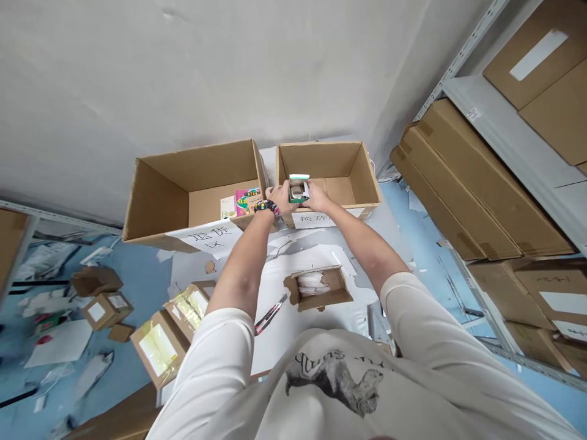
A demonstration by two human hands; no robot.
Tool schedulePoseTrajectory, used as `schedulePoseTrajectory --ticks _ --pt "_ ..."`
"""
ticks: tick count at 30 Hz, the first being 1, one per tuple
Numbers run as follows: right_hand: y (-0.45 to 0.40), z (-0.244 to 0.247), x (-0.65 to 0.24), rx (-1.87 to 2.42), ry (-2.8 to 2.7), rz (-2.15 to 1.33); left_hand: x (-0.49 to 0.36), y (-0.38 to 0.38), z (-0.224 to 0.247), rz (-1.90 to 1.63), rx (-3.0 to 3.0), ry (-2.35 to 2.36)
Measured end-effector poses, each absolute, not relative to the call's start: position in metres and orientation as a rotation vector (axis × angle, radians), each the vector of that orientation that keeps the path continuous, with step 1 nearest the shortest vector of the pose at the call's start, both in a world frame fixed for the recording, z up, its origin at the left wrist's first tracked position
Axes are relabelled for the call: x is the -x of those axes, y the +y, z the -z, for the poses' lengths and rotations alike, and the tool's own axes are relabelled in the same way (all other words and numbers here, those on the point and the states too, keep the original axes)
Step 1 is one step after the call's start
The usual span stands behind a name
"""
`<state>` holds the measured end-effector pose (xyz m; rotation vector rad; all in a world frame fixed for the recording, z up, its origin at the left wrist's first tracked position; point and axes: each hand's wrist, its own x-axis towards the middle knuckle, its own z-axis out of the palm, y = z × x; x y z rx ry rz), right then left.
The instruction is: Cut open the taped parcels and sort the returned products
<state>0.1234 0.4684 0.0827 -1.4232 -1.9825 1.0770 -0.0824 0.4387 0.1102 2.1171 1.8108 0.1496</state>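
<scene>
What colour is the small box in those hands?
The small box is white with green edges, best seen in the head view.

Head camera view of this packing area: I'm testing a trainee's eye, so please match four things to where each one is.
Things:
1. Small green-and-white box
2. Black wristwatch
3. Red-and-black utility knife
4. Pink-and-green printed packet

Places:
A. Worn at the wrist of the left hand
B. Inside the open brown cardboard carton on the left of the view
C. Held between the left hand and the right hand
D. Lying on the white sheet

Right pairs: 1-C, 2-A, 3-D, 4-B.
</scene>
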Motion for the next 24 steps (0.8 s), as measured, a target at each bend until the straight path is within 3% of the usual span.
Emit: schedulePoseTrajectory --ticks 7,14,19,24 --pt "0.460 -0.084 -0.123 1.485 -2.003 -1.286 0.094 0.440 -0.117 0.120 -2.082 1.730" --pt "0.441 -0.119 -0.151 1.291 -1.919 -1.060 0.113 0.412 -0.182 -0.529 -2.254 1.620" --pt "0.382 -0.155 -0.178 1.237 -1.827 -0.952 0.112 0.331 -0.207 -0.748 -2.236 1.493" --pt "0.284 -0.156 -0.180 1.200 -1.807 -0.954 0.093 0.216 -0.168 -0.777 -2.047 1.332"
